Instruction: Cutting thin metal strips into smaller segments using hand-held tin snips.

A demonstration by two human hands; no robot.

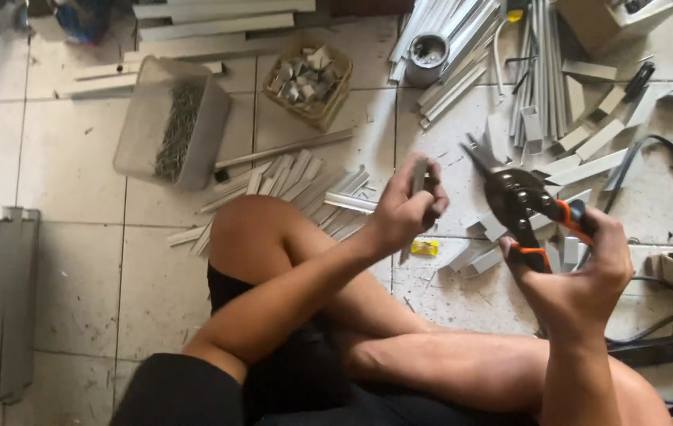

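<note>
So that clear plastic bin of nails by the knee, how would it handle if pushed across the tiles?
The clear plastic bin probably feels heavy for its size, given the dense heap of nails inside. It lies tilted on the tiled floor, so a shove may spill nails. Its thin translucent walls likely flex.

The tin snips (519,207) have dark matt metal blades and glossy orange-and-black plastic grips. The strip (418,180) left of them looks like dull grey metal. Beyond the snips, the floor tiles (76,237) are pale, rough and dusty.
</note>
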